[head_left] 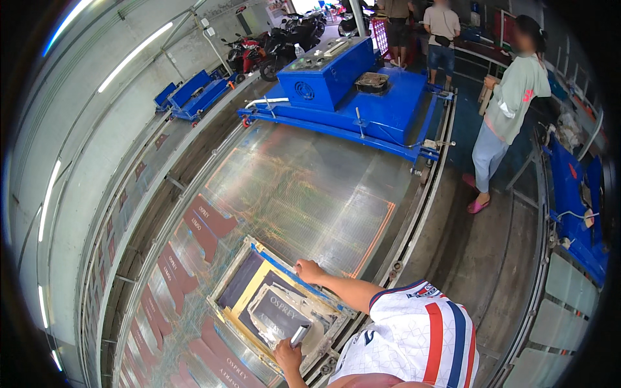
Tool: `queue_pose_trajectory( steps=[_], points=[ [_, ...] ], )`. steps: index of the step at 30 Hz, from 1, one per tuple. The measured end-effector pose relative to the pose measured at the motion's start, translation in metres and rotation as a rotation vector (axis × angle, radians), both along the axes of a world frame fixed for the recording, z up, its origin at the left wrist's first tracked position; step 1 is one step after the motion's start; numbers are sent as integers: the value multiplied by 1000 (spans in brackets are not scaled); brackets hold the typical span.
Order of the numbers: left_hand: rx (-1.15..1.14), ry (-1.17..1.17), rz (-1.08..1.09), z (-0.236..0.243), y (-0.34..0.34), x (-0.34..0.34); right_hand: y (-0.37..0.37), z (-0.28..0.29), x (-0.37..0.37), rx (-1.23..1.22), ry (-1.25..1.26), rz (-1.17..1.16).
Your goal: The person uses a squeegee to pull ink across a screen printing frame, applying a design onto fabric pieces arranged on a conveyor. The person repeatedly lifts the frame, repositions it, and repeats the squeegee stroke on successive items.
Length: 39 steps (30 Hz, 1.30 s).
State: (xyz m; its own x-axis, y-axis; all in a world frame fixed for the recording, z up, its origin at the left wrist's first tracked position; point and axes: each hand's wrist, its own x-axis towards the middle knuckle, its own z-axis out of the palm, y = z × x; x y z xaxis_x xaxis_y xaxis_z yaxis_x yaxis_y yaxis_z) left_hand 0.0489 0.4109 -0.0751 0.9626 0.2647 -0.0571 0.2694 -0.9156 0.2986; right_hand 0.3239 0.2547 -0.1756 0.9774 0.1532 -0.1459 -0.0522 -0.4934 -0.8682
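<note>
A screen-printing frame (233, 275) lies on a long metal printing table, its mesh edged with yellow and blue tape and smeared with pale ink. Light lettering shows on the dark mesh. My left hand (288, 355) is closed around a small silver squeegee (299, 335) at the near part of the mesh. On the frame's far right edge, beside the blue tape, my right hand (310, 271) rests with curled fingers gripping the rim. Several brown printed pieces (208, 226) lie flat on the table to the left and below the frame.
A blue wheeled machine (381, 107) straddles the table rails (435, 178) at the far end. A person (508, 110) stands to the right, with others farther back. Motorcycles (284, 48) are parked behind. Other blue machines stand at left (200, 97) and right (572, 200).
</note>
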Motion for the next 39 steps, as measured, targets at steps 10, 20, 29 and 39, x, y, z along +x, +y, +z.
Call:
queue_pose_trajectory(
  steps=[10,20,29,39],
  points=[
    [22,46,-1,3,-1,-5,0,30,3,79,52,-17],
    [45,-87,52,23,52,-60,63,73,-49,127,-61,48],
    [105,17,83,13,173,-159,183,31,-161,271,-137,21],
    [-13,-110,15,-3,235,-191,225,35,-191,207,-175,-13]
  ],
)
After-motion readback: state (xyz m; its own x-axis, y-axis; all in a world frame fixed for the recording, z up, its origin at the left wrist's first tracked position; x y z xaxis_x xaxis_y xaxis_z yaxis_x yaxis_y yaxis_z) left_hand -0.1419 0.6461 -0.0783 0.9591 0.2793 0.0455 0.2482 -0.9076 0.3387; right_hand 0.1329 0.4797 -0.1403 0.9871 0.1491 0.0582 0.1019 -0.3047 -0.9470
